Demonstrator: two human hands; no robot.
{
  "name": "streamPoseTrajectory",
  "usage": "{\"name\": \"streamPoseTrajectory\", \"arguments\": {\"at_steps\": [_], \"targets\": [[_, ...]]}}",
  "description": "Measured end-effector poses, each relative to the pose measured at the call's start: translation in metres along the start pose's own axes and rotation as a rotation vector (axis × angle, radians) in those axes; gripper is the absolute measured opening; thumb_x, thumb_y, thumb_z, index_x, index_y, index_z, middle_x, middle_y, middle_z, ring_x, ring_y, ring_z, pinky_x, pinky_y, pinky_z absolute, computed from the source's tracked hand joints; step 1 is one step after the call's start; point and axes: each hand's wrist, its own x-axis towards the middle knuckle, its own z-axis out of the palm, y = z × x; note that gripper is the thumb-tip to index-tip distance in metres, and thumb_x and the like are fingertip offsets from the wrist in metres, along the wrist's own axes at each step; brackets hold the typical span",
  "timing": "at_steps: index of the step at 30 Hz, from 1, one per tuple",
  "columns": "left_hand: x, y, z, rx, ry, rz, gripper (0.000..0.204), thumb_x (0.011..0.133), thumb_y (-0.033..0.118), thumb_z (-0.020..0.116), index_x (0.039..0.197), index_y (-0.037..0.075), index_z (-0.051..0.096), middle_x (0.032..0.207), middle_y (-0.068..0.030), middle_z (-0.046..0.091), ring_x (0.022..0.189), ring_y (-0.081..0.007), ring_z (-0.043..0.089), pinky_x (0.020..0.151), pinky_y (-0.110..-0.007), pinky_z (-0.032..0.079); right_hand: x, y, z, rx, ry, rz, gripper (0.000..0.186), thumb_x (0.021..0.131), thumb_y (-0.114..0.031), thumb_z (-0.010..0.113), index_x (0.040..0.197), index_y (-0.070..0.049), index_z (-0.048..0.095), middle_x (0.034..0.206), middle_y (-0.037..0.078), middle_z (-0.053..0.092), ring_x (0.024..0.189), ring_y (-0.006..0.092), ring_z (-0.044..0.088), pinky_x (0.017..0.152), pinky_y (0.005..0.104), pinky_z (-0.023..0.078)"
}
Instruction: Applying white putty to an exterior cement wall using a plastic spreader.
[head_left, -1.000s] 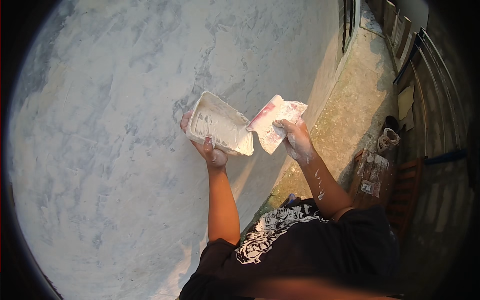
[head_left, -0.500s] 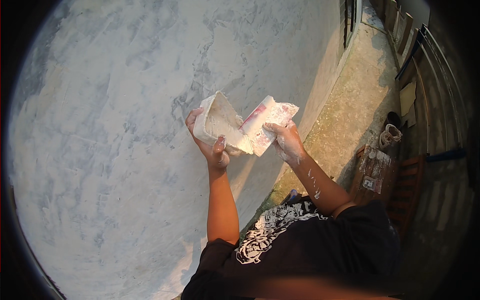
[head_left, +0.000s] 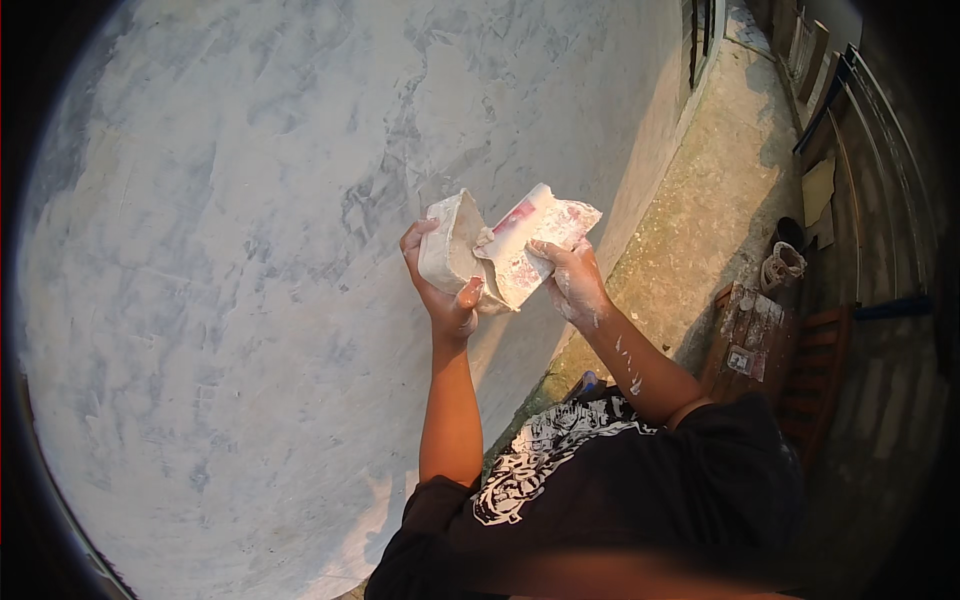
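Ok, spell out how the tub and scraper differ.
The tub is a hollow box; the scraper is thin and sheet-like. The tub is off-white, the scraper pale with reddish patches. The left hand holds the tub, the right hand the scraper. Both carry pale paste.

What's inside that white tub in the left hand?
Pale paste coats the visible inside of the tub. The scraper in the right hand crosses its opening, hiding the rest, so the amount can't be seen.
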Motion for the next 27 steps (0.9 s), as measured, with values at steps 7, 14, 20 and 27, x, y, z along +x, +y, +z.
{"name": "streamPoseTrajectory", "arguments": {"at_steps": [7, 14, 20, 27], "targets": [[-0.006, -0.019, 0.006, -0.035, 0.085, 0.036, 0.086, 0.068, 0.04, 0.07, 0.136, 0.003, 0.032, 0.125, -0.0117, 0.043, 0.119, -0.0248, 0.047, 0.103, -0.038, 0.038, 0.001, -0.016, 0.01, 0.063, -0.117, -0.116, 0.039, 0.09, 0.002, 0.061, 0.126, 0.001, 0.045, 0.119, 0.013, 0.059, 0.109, 0.0218, 0.063, 0.096, 0.0354, 0.052], [0.011, 0.001, -0.029, -0.115, 0.223, 0.0, 0.082, 0.075, 0.043, 0.058, 0.14, 0.003, 0.028, 0.127, -0.0122, 0.044, 0.119, -0.024, 0.046, 0.103, -0.039, 0.038, 0.006, -0.046, 0.021, 0.152, -0.165, -0.197, 0.047, 0.092, 0.001, 0.06, 0.134, 0.001, 0.038, 0.122, 0.012, 0.059, 0.112, 0.0225, 0.061, 0.101, 0.0373, 0.049], [0.064, 0.086, -0.013, -0.316, 0.027, -0.076, 0.071, 0.091, 0.045, 0.056, 0.147, 0.01, 0.029, 0.139, -0.0148, 0.043, 0.127, -0.0296, 0.047, 0.105, -0.045, 0.044, 0.013, -0.11, 0.072, 0.186, -0.334, -0.461, 0.046, 0.094, 0.0, 0.055, 0.137, 0.001, 0.038, 0.126, 0.013, 0.057, 0.115, 0.0227, 0.059, 0.104, 0.0389, 0.047], [0.129, 0.192, 0.035, -0.387, -0.082, 0.258, 0.076, 0.089, 0.042, 0.068, 0.147, 0.02, 0.024, 0.137, -0.0069, 0.039, 0.13, -0.0249, 0.042, 0.106, -0.043, 0.043, 0.013, -0.156, 0.199, 0.372, -0.331, -0.846, 0.04, 0.096, -0.001, 0.055, 0.134, 0.001, 0.044, 0.132, 0.014, 0.053, 0.118, 0.0224, 0.057, 0.105, 0.0408, 0.048]]}}
